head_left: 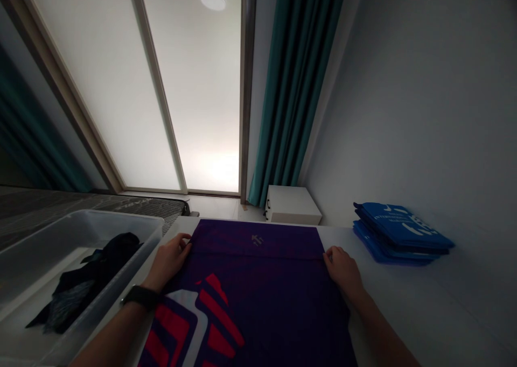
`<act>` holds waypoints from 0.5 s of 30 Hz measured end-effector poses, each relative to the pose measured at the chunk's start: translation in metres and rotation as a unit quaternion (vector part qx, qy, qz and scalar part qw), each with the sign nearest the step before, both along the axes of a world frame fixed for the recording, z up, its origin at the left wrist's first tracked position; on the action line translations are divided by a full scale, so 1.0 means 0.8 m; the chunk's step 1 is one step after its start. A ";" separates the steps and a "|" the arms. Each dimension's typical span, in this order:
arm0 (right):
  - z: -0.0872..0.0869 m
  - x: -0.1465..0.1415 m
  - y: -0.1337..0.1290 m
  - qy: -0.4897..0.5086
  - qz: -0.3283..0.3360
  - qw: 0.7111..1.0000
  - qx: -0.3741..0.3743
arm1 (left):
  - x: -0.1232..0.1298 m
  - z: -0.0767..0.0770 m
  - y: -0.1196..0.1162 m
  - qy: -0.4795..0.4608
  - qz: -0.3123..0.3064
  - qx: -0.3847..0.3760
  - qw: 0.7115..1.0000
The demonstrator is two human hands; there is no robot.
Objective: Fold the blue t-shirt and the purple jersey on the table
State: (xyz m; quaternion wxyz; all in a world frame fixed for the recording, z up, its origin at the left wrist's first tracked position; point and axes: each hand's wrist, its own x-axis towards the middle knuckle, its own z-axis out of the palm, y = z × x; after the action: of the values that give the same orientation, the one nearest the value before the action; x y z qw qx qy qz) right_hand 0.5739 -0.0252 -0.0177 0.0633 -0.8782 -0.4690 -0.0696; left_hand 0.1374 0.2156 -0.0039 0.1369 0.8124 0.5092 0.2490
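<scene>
A dark purple cloth (283,302) with a red and white pattern lies spread flat on the white table (404,308). Its far end is folded over in a band that carries a small pale arrow-like mark. My left hand (173,256), with a dark watch on the wrist, pinches the left edge near this fold. At the opposite edge, my right hand (343,270) has its fingers closed on the cloth at about the same height. The cloth's near end runs out of view.
To the left stands a clear plastic bin (133,216) holding dark crumpled cloth (92,275). Folded blue fabric items (404,227) with white print are stacked at the right, by the wall. A white cabinet (293,203) stands beyond the table, near the teal curtain (299,87).
</scene>
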 end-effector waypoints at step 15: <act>-0.005 0.014 0.004 0.224 -0.005 0.959 0.175 | -0.003 -0.005 0.004 -0.069 0.004 -0.030 0.997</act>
State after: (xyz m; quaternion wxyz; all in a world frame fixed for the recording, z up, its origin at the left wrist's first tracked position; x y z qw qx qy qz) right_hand 0.5848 -0.0218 -0.0216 0.3191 -0.8489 -0.4188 0.0472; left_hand 0.1347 0.2189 -0.0078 0.1951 0.7864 0.5094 0.2900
